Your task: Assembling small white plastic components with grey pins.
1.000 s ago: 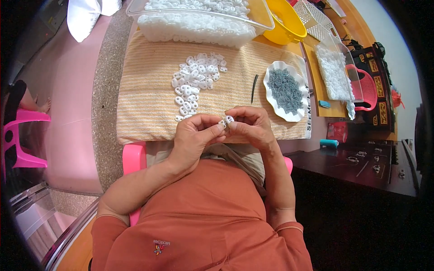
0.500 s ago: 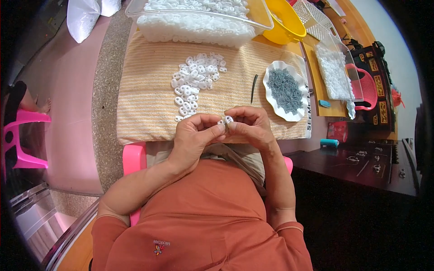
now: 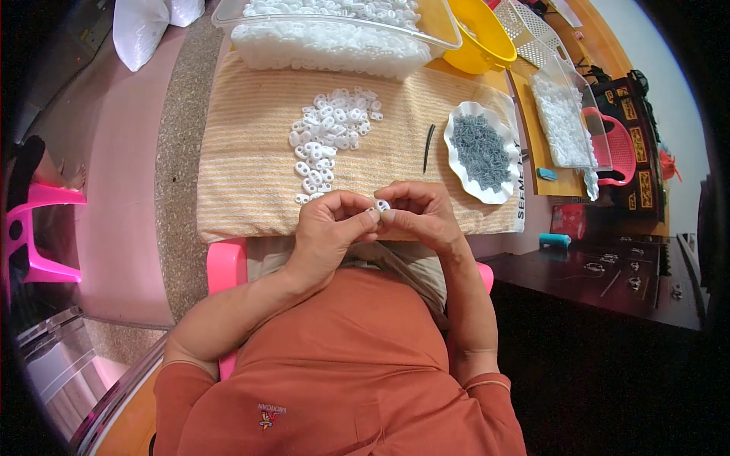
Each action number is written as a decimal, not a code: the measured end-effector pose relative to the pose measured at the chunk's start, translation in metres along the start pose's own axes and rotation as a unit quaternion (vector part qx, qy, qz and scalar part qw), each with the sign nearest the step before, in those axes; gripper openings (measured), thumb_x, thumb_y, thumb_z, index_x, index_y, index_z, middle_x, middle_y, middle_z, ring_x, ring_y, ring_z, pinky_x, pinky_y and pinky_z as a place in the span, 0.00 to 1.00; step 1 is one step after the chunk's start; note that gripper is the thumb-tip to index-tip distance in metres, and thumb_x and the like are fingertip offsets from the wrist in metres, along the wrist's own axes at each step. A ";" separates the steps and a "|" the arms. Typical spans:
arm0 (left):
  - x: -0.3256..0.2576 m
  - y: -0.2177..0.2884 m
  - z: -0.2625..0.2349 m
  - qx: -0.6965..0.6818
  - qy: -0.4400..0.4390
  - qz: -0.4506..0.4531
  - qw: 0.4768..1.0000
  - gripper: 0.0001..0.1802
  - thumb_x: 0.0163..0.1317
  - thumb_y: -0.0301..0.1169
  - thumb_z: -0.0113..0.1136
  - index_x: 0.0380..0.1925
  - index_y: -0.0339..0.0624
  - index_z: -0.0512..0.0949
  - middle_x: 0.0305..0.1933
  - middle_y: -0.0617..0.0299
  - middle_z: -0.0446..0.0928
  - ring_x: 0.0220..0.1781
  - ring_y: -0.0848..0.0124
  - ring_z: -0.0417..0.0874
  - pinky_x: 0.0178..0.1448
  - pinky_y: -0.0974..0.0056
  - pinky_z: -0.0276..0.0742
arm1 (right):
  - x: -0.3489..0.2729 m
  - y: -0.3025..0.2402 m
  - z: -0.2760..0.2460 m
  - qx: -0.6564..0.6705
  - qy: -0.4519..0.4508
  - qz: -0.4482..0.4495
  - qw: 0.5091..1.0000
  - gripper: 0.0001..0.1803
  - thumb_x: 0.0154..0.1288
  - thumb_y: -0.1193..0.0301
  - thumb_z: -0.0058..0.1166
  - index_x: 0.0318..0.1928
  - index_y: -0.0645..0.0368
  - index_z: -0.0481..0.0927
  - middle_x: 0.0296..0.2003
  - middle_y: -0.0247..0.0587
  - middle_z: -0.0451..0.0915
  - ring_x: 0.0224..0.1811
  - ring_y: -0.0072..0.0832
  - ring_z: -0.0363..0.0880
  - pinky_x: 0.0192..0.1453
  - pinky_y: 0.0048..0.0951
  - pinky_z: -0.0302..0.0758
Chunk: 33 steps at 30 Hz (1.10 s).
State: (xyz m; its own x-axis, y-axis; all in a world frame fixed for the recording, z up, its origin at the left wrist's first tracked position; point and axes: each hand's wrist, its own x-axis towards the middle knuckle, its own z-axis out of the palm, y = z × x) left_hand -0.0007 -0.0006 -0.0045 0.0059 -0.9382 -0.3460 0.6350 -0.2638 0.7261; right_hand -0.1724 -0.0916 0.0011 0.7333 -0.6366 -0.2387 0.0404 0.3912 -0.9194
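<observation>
My left hand (image 3: 331,228) and my right hand (image 3: 423,216) meet at the near edge of a striped towel. Both are closed in a pinch, thumbs facing each other. Between the fingertips shows a small white plastic piece with two holes (image 3: 382,204); the fingers cover part of it. Just beyond my left hand lies a loose pile of similar white two-holed pieces (image 3: 328,131). A white wavy-rimmed plate (image 3: 455,163) holding many small grey pieces (image 3: 480,150) rests to the right of my right hand. Between pile and plate lies a thin black stick (image 3: 429,149).
The striped towel (image 3: 243,144) covers the table. At its far side stands a clear tub (image 3: 327,61) full of white pieces, beside a yellow basin (image 3: 483,42). Farther right is another clear box (image 3: 566,125) of white pieces. A pink stool (image 3: 46,199) stands at the left.
My fingertips have come closer together. The small gap between the hands has closed around the white piece, which has shifted slightly left.
</observation>
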 end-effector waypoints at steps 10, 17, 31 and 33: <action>0.000 0.001 0.001 -0.009 0.003 -0.008 1.000 0.08 0.61 0.26 0.62 0.38 0.35 0.77 0.35 0.61 0.80 0.33 0.78 0.80 0.37 0.75 0.79 | 0.000 0.000 0.001 0.010 0.000 0.005 1.000 0.16 0.62 0.80 0.57 0.50 0.70 0.75 0.40 0.46 0.82 0.41 0.29 0.83 0.44 0.28 0.84; 0.000 0.002 0.001 -0.019 -0.001 -0.006 1.000 0.07 0.61 0.26 0.61 0.38 0.35 0.78 0.35 0.61 0.81 0.33 0.78 0.81 0.38 0.75 0.79 | 0.001 0.002 -0.002 0.009 -0.007 -0.001 1.000 0.15 0.62 0.80 0.57 0.50 0.70 0.75 0.40 0.46 0.82 0.40 0.30 0.83 0.43 0.28 0.84; 0.000 0.001 0.004 -0.031 0.007 -0.007 0.999 0.08 0.62 0.27 0.61 0.40 0.35 0.78 0.34 0.62 0.80 0.32 0.79 0.80 0.39 0.75 0.79 | 0.000 -0.001 -0.001 0.029 -0.001 0.007 1.000 0.16 0.62 0.80 0.56 0.51 0.71 0.75 0.41 0.47 0.81 0.41 0.31 0.83 0.44 0.30 0.84; 0.000 0.001 0.003 -0.031 0.007 -0.006 0.999 0.08 0.62 0.27 0.61 0.39 0.35 0.78 0.34 0.62 0.80 0.32 0.78 0.80 0.39 0.75 0.80 | 0.000 -0.001 0.000 0.033 0.005 0.010 0.999 0.15 0.62 0.82 0.55 0.50 0.71 0.76 0.41 0.47 0.82 0.42 0.30 0.83 0.48 0.29 0.80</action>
State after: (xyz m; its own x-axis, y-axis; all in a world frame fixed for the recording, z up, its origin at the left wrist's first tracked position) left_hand -0.0024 -0.0016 -0.0024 0.0074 -0.9318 -0.3629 0.6824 -0.2605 0.6830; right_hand -0.1724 -0.0916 0.0027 0.7280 -0.6343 -0.2602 0.0708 0.4470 -0.8918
